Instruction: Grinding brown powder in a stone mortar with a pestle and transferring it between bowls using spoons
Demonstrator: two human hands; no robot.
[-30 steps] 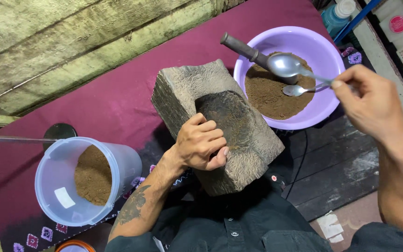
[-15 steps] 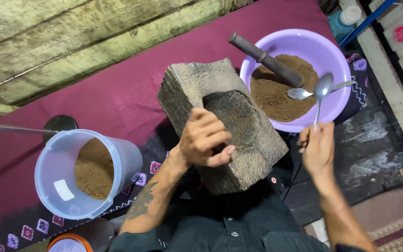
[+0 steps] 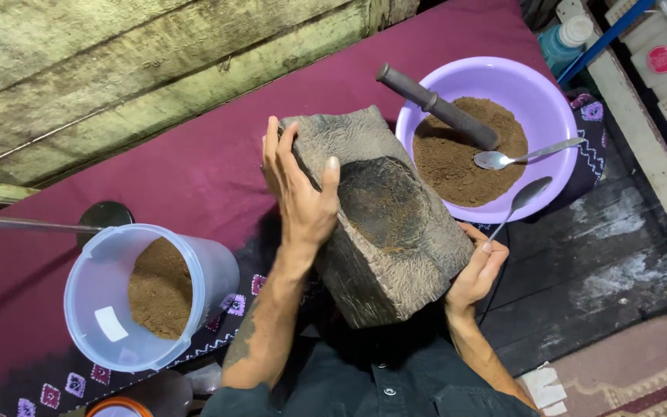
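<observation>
A heavy dark stone mortar (image 3: 395,224) with a hollowed middle lies tilted in front of me. My left hand (image 3: 299,189) grips its left edge, fingers spread over the rim. My right hand (image 3: 479,266) presses against the mortar's lower right corner and holds a metal spoon (image 3: 520,201) by the handle, bowl pointing up toward the purple bowl (image 3: 557,116). That bowl holds brown powder (image 3: 457,158), a dark pestle (image 3: 438,106) and a second spoon (image 3: 526,154).
A clear plastic tub (image 3: 148,297) with brown powder lies on its side at the left on a maroon cloth (image 3: 194,162). A wooden wall (image 3: 117,69) runs behind. Dark floorboards (image 3: 596,262) and a teal bottle (image 3: 569,38) are at the right.
My left hand moved from the mortar's hollow to its left edge. My right hand dropped with the spoon to the mortar's lower right corner.
</observation>
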